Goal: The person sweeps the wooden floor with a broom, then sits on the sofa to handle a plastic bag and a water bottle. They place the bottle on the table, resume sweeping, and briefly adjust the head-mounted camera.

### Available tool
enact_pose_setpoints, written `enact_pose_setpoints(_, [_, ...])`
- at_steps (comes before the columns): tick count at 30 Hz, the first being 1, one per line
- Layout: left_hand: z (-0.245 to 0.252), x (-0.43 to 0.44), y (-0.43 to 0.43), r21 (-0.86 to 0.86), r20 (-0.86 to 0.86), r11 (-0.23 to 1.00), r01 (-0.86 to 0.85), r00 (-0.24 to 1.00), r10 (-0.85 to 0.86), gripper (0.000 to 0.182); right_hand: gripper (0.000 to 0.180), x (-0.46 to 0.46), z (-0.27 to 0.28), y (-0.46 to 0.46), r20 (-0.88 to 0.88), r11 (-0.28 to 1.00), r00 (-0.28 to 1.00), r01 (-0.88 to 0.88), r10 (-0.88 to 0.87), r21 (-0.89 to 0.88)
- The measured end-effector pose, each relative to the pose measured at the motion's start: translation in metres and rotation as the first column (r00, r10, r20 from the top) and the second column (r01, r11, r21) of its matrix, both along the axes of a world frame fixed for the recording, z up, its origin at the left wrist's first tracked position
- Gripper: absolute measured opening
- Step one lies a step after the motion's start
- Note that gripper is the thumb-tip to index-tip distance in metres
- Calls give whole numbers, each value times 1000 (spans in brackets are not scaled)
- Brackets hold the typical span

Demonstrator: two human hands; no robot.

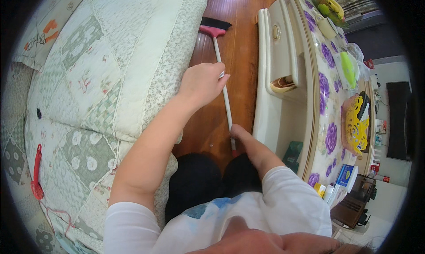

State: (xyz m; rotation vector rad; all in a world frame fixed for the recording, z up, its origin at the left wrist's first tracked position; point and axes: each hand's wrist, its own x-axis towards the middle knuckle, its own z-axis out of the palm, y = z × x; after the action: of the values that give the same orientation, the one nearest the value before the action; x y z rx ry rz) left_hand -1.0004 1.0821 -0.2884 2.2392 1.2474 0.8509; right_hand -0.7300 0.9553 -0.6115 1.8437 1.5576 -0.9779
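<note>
A broom with a pink head and black bristles (214, 28) rests on the wooden floor (242, 55) between the quilted sofa or bed cover and a cabinet. My left hand (203, 83) is closed around the upper-middle of its white handle, with something small and silvery showing at the fingers. Lower down, close to my lap, my right hand (239, 133) is at the handle near its pink end; its fingers are mostly hidden, though it appears wrapped around the handle.
At left lies the patchwork quilt (132, 64) with a red long-handled object (38, 174). On the right, a cream cabinet (265, 71) stands beside a purple-flowered tablecloth (327, 108), which bears a yellow basket (357, 128), a mug (327, 27) and bananas (335, 8).
</note>
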Motion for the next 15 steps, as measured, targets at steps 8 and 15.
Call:
enact_pose_setpoints(8, [-4, 0, 2, 10, -7, 1000, -15, 1000, 15, 20, 35, -47, 23, 9, -77, 975, 977, 205, -199, 82])
enact_pose_setpoints(15, [-4, -1, 4, -13, 1, 1000, -13, 1000, 13, 20, 30, -24, 42, 45, -666, 474, 416, 874, -619, 105])
